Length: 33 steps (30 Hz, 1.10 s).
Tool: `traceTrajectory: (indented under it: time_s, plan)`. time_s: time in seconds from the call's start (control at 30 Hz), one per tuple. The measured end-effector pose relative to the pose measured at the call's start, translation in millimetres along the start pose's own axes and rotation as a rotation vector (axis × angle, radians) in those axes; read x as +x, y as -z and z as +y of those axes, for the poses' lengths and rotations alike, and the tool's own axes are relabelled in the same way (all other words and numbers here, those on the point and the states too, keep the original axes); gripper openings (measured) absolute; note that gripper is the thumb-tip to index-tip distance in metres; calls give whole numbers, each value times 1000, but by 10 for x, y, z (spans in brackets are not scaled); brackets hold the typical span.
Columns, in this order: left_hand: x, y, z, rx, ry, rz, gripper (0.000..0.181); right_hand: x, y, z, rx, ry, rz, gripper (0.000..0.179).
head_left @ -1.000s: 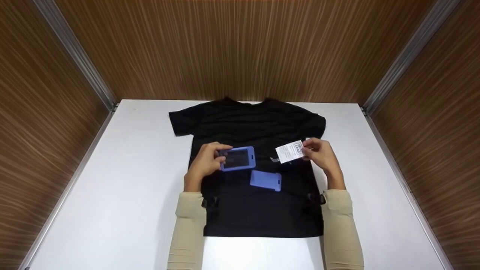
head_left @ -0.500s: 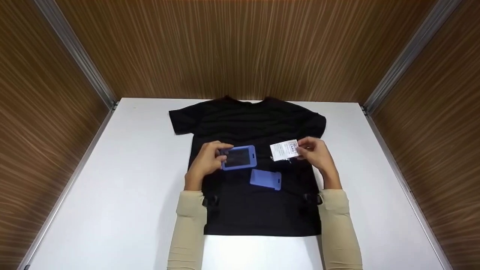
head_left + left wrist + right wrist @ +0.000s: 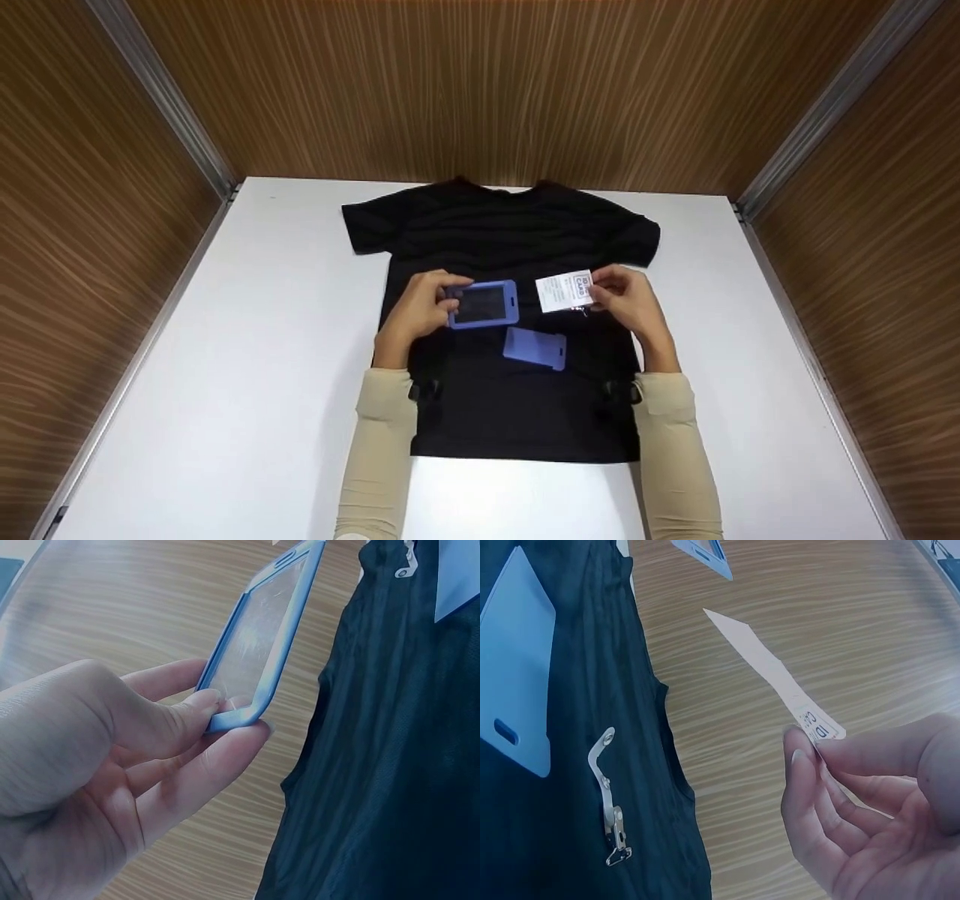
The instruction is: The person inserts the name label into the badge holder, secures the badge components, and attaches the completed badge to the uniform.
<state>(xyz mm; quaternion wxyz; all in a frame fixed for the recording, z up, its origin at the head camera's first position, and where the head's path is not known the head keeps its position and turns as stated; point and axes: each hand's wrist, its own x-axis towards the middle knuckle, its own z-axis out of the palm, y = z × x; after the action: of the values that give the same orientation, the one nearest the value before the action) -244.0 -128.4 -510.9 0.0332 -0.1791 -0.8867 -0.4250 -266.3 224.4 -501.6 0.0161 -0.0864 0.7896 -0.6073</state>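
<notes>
My left hand (image 3: 424, 307) pinches one end of a blue badge holder frame (image 3: 512, 303) with a clear window; in the left wrist view the thumb lies on the near corner of the frame (image 3: 259, 701). Between thumb and fingers of my right hand (image 3: 628, 300) is a white ID card (image 3: 559, 292), seen nearly edge-on in the right wrist view. The holder's blue back plate (image 3: 534, 347) lies on a black T-shirt (image 3: 525, 420), below and between both hands. A badge clip with a strap (image 3: 609, 799) rests on the shirt, mostly behind the card in the head view.
The T-shirt is spread flat on a white table (image 3: 285, 322), its neck toward the back. Wood-patterned panels (image 3: 480, 90) rise at the back and both sides, joined by metal corner rails (image 3: 169, 97).
My right hand has brought the ID card leftward, closer to the holder frame, and the card now covers more of the clip. The head view has tilted slightly; my left hand keeps its grip.
</notes>
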Motion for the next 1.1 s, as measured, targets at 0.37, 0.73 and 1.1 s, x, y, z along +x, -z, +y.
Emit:
traceTrajectory:
  time_s: [0.37, 0.73, 1.1]
  plan:
    - [34, -8, 33, -17, -14, 11, 42, 21, -55, -18, -5, 20, -10, 19]
    - [42, -59, 29, -16, -21, -5, 42, -23, -148, -21, 30, 42, -4, 20]
    - [-3, -41, 38, -4, 2, -5, 41, -54, -233, -77, 58, 60, -8, 20]
